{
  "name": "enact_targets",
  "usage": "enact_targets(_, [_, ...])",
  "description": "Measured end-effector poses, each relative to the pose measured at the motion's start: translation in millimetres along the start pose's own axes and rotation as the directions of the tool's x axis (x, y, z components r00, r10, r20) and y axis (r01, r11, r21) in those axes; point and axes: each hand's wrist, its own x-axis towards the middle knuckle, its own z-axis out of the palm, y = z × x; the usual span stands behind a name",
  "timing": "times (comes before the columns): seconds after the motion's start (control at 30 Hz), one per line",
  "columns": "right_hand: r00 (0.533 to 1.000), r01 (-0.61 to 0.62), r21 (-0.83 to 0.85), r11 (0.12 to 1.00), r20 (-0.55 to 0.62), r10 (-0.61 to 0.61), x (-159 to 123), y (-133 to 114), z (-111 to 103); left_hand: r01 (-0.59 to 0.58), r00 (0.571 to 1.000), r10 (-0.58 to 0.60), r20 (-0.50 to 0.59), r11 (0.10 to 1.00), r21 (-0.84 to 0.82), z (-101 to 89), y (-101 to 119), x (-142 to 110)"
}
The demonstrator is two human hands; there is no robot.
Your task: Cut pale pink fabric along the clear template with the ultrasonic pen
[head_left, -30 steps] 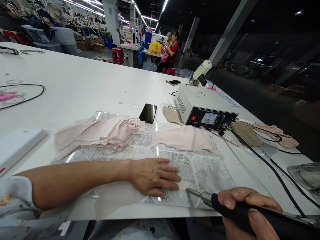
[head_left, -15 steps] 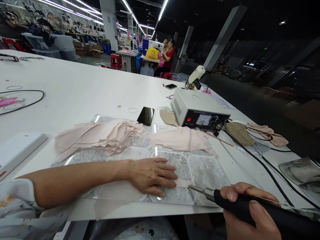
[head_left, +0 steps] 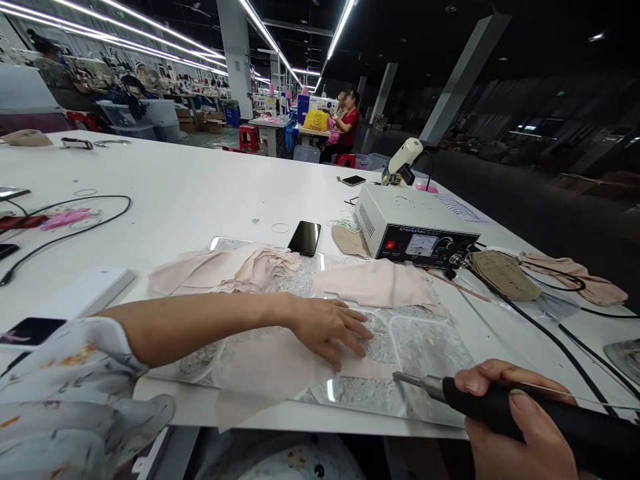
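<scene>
My left hand [head_left: 330, 328] lies with its fingers spread on a thin pale pink fabric piece [head_left: 270, 367], which partly hangs over the table's front edge. In my right hand [head_left: 525, 413] is a black-handled cutting tool [head_left: 493, 400] with a slim metal tip. That tip is at the right end of the fabric, just to the right of my left fingers. Under the fabric is a grey stone-patterned board [head_left: 430, 350]. Behind my left arm lies a stack of pale pink fabric pieces [head_left: 225, 267]; further right is another flat pile of pink fabric pieces [head_left: 380, 283].
A control box with a meter [head_left: 420, 223] stands at the back right, with black cables [head_left: 545, 340] running along the right. A phone [head_left: 305, 238] lies behind the board. Tan pattern pieces [head_left: 505, 273] and a glass jar [head_left: 625, 357] sit at right. People work at sewing machines beyond.
The view has swung left, so everything appears shifted right. My left hand has lifted its knuckles slightly and spread its fingers, uncovering more fabric; the tool's tip stays by the fabric's right end.
</scene>
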Motion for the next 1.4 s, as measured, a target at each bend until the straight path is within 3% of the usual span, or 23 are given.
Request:
enact_targets(0.1, [0.996,-0.053,0.012,0.998,-0.065,0.054,2,-3,2,0.001,1.000,0.000,0.029,1.000,-0.031,-3.2,-2,9])
enact_targets(0.33, [1.000,0.011,0.024,1.000,0.014,-0.012,3,0,2,-0.022,0.996,0.027,0.086,0.998,-0.063,-7.1,-7,21])
enact_targets(0.5, [1.000,0.010,0.005,1.000,-0.005,-0.010,3,0,3,-0.046,0.994,0.055,0.097,0.995,-0.091,-8.4,-10,27])
enact_targets(0.67, [0.999,-0.014,0.004,1.000,-0.040,0.014,5,-1,5,-0.021,0.981,0.041,0.190,0.995,-0.102,-15.6,-12,34])
enact_targets(0.9, [1.000,0.014,0.011,1.000,-0.021,-0.014,7,0,6,-0.159,0.982,0.170,0.078,0.979,-0.129,-13.2,-21,43])
enact_targets(1.17, [0.997,-0.009,-0.012,1.000,-0.071,0.008,7,0,6,-0.119,0.991,0.130,0.029,0.961,-0.249,-8.9,-31,49])
enact_targets(1.4, [0.997,-0.020,0.007,1.000,-0.075,0.020,10,-1,5,-0.172,0.984,0.178,0.016,0.968,-0.185,-2.3,-41,53])
